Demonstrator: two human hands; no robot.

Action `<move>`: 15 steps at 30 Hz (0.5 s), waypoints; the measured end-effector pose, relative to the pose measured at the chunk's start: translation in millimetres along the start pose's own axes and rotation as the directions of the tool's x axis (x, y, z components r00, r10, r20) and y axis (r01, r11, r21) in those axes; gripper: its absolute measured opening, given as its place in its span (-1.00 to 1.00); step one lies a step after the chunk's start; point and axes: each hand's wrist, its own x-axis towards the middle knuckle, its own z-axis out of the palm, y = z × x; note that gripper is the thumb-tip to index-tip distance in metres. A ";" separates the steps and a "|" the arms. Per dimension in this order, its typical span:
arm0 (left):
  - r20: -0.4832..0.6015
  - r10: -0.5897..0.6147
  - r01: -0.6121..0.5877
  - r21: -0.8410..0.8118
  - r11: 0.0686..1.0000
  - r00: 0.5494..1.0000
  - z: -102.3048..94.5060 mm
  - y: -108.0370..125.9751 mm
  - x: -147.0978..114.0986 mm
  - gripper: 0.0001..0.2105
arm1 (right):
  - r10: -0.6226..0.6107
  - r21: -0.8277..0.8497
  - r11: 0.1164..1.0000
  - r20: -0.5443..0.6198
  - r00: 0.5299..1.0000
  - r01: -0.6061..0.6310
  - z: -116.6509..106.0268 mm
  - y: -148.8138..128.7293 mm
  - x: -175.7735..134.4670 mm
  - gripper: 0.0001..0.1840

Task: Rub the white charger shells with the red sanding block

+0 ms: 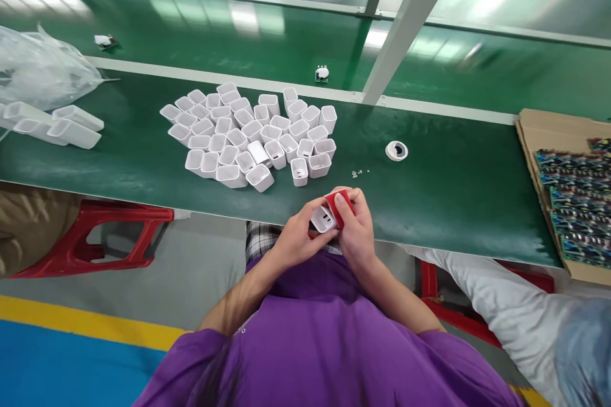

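Close to my body, at the table's front edge, my left hand [300, 236] is wrapped round a white plastic charger housing [323, 220]. Its open end faces up toward me, and two dark slots show inside. My right hand [359, 229] presses a flat red piece [340, 205] against the housing's right side, thumb on top; whether it is a card or a cloth I cannot tell. Beyond my hands, several similar white housings [230, 176] stand in a cluster, mostly open end up. Small white scraps [357, 173] lie on the green table beside them.
A white tape roll [396, 151] lies to the right. Circuit boards [580, 203] fill a cardboard tray [534, 133] at far right. More housings [76, 130] and a clear plastic bag [42, 70] are at left. A metal post [405, 25] rises behind. People sit on both sides.
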 end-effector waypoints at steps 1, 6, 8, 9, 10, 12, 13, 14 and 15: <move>-0.009 -0.042 0.041 -0.020 0.999 0.999 -0.1 1.6 0.7 -0.50 | 0.033 0.071 0.997 0.046 0.998 -0.036 -4.1 -1.0 2.3 -0.67; -0.017 -0.197 0.190 -0.178 0.965 0.980 -2.3 6.4 7.3 -0.50 | 0.001 0.135 0.990 0.251 0.968 -0.036 -24.2 -3.2 4.1 -0.65; -0.003 -0.197 0.193 -0.188 0.963 0.980 -1.7 6.9 7.6 -0.52 | -0.064 0.059 0.997 0.263 0.963 0.051 -26.6 -2.9 0.3 -0.68; -0.004 -0.194 0.191 -0.171 0.967 0.981 -0.8 7.1 6.6 -0.53 | -0.095 0.025 0.995 0.255 0.962 0.092 -26.5 -2.9 -2.4 -0.69; -0.008 -0.196 0.193 -0.144 0.971 0.980 0.2 6.9 5.3 -0.53 | -0.123 0.002 0.992 0.244 0.962 0.126 -25.8 -3.0 -5.2 -0.69; -0.029 -0.190 0.187 -0.096 0.978 0.981 2.2 2.6 5.4 -0.51 | -0.175 0.012 0.984 0.212 0.961 0.177 -24.9 -3.0 -7.3 -0.63; -0.038 -0.203 0.199 -0.084 0.976 0.979 4.1 -1.9 8.5 -0.49 | -0.211 0.021 0.977 0.199 0.957 0.211 -25.8 -2.8 -5.6 -0.60; -0.047 -0.216 0.212 -0.075 0.974 0.975 7.3 -7.4 14.1 -0.45 | -0.238 0.030 0.971 0.175 0.955 0.236 -28.3 -2.7 -2.3 -0.57; -0.044 -0.213 0.209 -0.077 0.975 0.976 12.4 -13.2 21.3 -0.41 | -0.260 0.017 0.965 0.148 0.954 0.260 -32.6 -2.6 1.8 -0.55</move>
